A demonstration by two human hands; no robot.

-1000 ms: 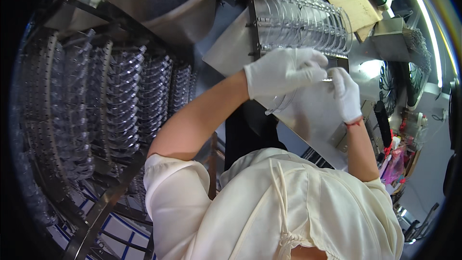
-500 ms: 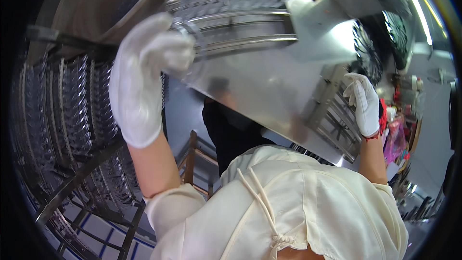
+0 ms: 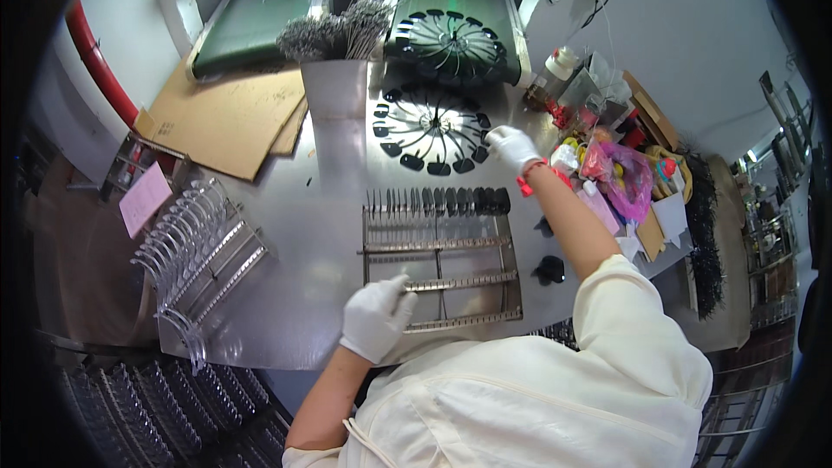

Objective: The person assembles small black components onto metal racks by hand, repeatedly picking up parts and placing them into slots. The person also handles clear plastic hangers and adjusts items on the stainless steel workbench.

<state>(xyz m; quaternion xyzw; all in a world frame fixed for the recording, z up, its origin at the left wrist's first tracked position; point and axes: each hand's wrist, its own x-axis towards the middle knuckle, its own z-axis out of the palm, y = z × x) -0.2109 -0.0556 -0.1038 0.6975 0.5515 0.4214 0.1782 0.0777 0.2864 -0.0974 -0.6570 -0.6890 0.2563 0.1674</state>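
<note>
My right hand (image 3: 515, 147), white-gloved with a red band at the wrist, reaches to the right rim of a wheel-shaped holder (image 3: 436, 123). Its fingertips are drawn together beside the dark pieces there; what they pinch is too small to make out. Thin spokes on this holder end in black paddle-shaped pieces. My left hand (image 3: 374, 316), also gloved, is at the lower left of a metal slotted rack (image 3: 442, 279). Thumb and forefinger stand apart there, near its rail. A row of black pieces (image 3: 464, 201) fills the rack's far side.
A second wheel holder (image 3: 452, 45) lies behind, on a green conveyor belt. At left stands a rack of clear curved pieces (image 3: 195, 251) with a pink slip (image 3: 145, 199). Cardboard (image 3: 230, 117), a wire bundle (image 3: 338, 28), a pink plastic bag (image 3: 628, 178) and loose black pieces (image 3: 549, 269) surround my workspace.
My view has swung round toward the conveyors. My left hand has come from beside the clear-piece rack to the slotted rack. My right hand has gone from the slotted rack to the wheel holder.
</note>
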